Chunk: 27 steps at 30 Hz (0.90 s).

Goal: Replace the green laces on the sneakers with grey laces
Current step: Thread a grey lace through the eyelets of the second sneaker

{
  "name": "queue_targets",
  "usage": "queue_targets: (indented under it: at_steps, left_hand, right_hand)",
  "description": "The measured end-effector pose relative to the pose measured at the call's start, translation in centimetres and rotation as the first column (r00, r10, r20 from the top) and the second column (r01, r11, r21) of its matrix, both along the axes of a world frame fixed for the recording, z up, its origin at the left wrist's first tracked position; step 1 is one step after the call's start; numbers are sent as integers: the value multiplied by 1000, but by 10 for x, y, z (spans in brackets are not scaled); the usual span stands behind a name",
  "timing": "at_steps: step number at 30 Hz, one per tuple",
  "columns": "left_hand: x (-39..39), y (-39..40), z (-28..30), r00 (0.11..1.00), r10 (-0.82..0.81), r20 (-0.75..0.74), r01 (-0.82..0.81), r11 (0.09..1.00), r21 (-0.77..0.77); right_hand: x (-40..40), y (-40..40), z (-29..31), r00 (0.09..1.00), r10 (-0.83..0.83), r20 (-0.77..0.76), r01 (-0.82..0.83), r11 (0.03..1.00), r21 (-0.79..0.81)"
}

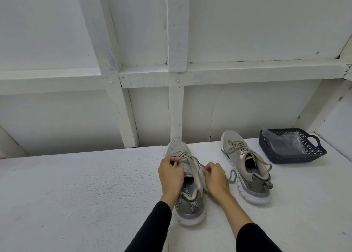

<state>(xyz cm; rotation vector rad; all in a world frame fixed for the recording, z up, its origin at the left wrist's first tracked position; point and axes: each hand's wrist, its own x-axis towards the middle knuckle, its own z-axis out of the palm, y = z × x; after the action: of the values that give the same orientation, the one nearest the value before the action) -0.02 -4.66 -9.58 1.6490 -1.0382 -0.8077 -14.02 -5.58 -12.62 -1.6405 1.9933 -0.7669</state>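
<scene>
Two grey sneakers stand on a white table (76, 194), toes pointing away from me. The left sneaker (188, 200) is in front of me with a grey lace (196, 167) threaded through its eyelets. My left hand (171, 173) pinches the lace at the left side of the tongue. My right hand (216, 177) pinches a lace end at the shoe's right side. The right sneaker (247, 167) stands apart to the right, laced in grey, its loose ends trailing on the table. No green lace is visible.
A dark blue plastic basket (312, 152) holding clear plastic bags sits at the far right of the table. A white framed wall rises just behind the table's back edge.
</scene>
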Motion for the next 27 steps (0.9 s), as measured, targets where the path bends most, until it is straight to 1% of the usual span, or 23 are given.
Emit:
queue_targets:
  at_steps: [2, 4, 5, 7, 8, 10, 13, 16, 19, 21, 25, 27]
  left_hand:
    - [2, -1, -2, 996, -19, 83, 17, 1000, 18]
    - [4, 0, -3, 985, -25, 169, 13, 997, 72]
    - [5, 1, -2, 984, -24, 176, 9, 996, 88]
    - [7, 3, 0, 988, -28, 150, 13, 995, 99]
    - [9, 5, 2, 991, -32, 132, 18, 995, 101]
    - [14, 8, 5, 995, -44, 89, 35, 995, 91]
    - [30, 8, 4, 997, -81, -10, 81, 995, 56]
    - [48, 2, -4, 977, -110, -182, 131, 985, 109]
    - [59, 1, -5, 901, -128, -414, 199, 971, 133]
    - [62, 3, -4, 849, -151, -507, 239, 964, 114]
    - [64, 7, -3, 768, -148, -623, 259, 961, 92]
    - [65, 7, -4, 754, -149, -640, 265, 960, 89]
  right_hand:
    - [5, -8, 14, 979, -63, 196, 79, 994, -77]
    - [12, -17, 36, 923, -53, 381, 114, 984, -139]
    - [16, -22, 48, 892, -29, 452, 114, 980, -162]
    - [23, -26, 66, 846, 15, 533, 100, 977, -186]
    - [26, -26, 71, 843, 32, 537, 88, 976, -197]
    - [32, -25, 71, 870, 55, 491, 49, 979, -196]
    - [43, -20, 64, 925, 107, 365, -64, 990, -129]
    - [52, -16, 59, 951, 179, 252, -155, 981, -115]
    - [58, -15, 58, 963, 243, 119, -232, 968, -96]
    - [59, -14, 57, 961, 271, 56, -266, 961, -81]
    - [63, -14, 51, 943, 332, 39, -328, 941, -87]
    - [63, -15, 49, 939, 343, 41, -338, 937, -88]
